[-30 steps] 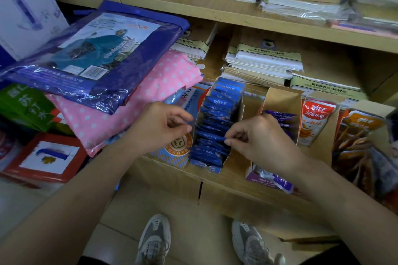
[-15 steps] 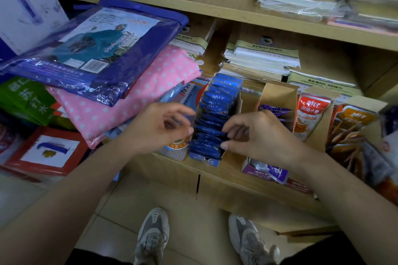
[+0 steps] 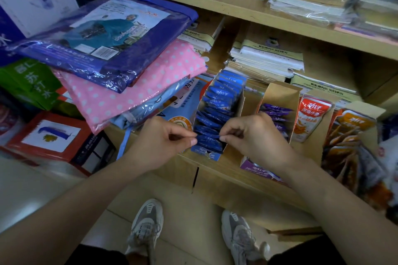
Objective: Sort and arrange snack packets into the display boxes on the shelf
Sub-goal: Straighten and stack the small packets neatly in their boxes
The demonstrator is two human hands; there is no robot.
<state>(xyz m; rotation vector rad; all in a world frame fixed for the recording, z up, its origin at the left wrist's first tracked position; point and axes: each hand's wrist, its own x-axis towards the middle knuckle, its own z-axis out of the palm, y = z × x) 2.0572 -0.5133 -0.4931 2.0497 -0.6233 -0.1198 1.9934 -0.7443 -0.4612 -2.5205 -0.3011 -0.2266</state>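
Note:
A narrow cardboard display box on the wooden shelf holds a row of several blue snack packets. My left hand pinches the left edge of a blue packet near the front of the row, and my right hand pinches its right edge. To the right stands a box of purple packets, partly hidden by my right hand. Further right are a box with a red-and-white packet and one with orange-brown packets.
Bagged raincoats, blue and pink dotted, lie stacked left of the boxes. Notebook piles fill the shelf behind. Coloured cartons sit low at the left. My shoes stand on the floor below the shelf edge.
My left hand has moved right from beside the box to the blue packets. Both hands now pinch the same packet near the front; the right hand has shifted slightly.

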